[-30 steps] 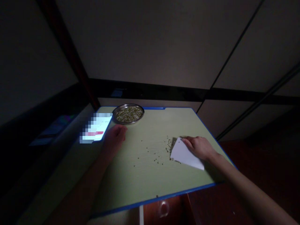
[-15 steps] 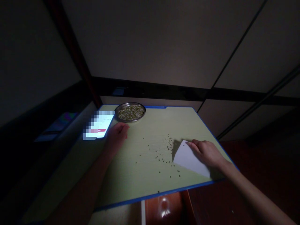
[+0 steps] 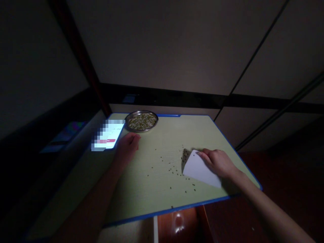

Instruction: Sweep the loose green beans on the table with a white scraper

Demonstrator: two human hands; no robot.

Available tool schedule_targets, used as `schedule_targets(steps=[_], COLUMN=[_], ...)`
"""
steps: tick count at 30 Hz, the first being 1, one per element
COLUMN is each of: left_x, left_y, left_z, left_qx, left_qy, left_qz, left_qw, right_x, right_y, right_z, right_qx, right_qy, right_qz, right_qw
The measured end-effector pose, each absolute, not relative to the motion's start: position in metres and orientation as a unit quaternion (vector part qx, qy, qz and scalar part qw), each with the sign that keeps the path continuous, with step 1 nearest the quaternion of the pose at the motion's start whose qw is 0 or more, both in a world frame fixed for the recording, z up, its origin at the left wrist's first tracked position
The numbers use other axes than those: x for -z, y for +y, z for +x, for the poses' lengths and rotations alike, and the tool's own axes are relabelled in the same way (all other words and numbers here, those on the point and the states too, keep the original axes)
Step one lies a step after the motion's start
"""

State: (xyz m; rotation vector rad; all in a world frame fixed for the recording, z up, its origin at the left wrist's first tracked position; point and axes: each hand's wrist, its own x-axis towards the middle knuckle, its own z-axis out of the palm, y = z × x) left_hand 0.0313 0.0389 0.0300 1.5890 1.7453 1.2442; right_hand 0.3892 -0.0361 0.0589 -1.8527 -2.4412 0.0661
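My right hand [image 3: 218, 162] grips a flat white card [image 3: 201, 170] with a rounded corner and a small dark dot near it. The card is tilted over the table, its left edge beside scattered small dark grains [image 3: 173, 170]. Some grains lie in the shadow along that edge. My left hand [image 3: 128, 143] rests on the table with its fingers curled closed; whatever is inside them, if anything, is hidden. Just behind it stands a round metal plate [image 3: 141, 131] holding green and white grains. A lit phone [image 3: 109, 136] lies left of that hand.
The pale green table [image 3: 141, 199] has a blue rim. Dark-banded light panels [image 3: 164, 60] rise directly behind it. Below the front edge is a shiny reddish-brown surface [image 3: 177, 224]. A few grains lie close to that edge.
My right hand has moved the white card a little to the left, closer against the grains. My left hand has stayed in place.
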Motion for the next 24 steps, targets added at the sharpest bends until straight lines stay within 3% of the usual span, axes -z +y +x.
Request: schedule_targets(steps=[24], left_x=[-0.030], left_y=[0.038], left_z=[0.032], left_qx=[-0.444], left_qy=[0.634], left_qz=[0.588], left_qw=[0.237], right_x=[-0.061], right_y=[-0.023], right_z=[0.352], right_qx=[0.010], right_qy=[-0.830], right_qz=[-0.556], right_qw=[0.042])
